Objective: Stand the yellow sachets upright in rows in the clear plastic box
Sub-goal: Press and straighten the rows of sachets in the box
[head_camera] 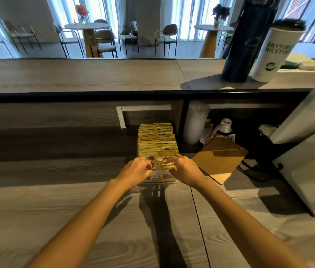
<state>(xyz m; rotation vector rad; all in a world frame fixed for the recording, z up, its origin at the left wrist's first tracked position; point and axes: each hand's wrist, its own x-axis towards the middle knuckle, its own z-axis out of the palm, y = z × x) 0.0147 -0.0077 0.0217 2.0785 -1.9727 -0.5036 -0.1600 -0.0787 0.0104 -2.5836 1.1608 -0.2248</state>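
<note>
- I see the clear plastic box (pixel 176 181) on the wooden table (pixel 75 209), just ahead of both forearms, with its long side running away from me towards the raised counter (pixel 75 74).
- The yellow sachets (pixel 157 140) fill the box in two rows side by side. They stand on edge, packed tight from the far end to near the front.
- At the near end, the nearest sachets (pixel 157 172) face me, with round brown marks near their tops. They lean rather than stand straight.
- My left hand (pixel 135 172) is at the left of that front group, its fingers (pixel 146 165) curled onto the edge of the paler sachet.
- My right hand (pixel 185 171) is at the right, its fingers (pixel 173 161) bent over the top of the yellow sachet there and pinching it.
- Whether each hand holds one sachet or several, I cannot tell.
- A brown clipboard (pixel 218 157) lies just to the right of the box, tilted, with one corner off the table edge.
- A sleeve of plastic cups (pixel 196 122) stands under the counter, behind the clipboard.
- On the counter, to the right, a dark blue bottle (pixel 245 41) stands beside a white paper cup (pixel 274 55) with green lettering.
- A white appliance (pixel 307 142) takes up the right edge of the view.
</note>
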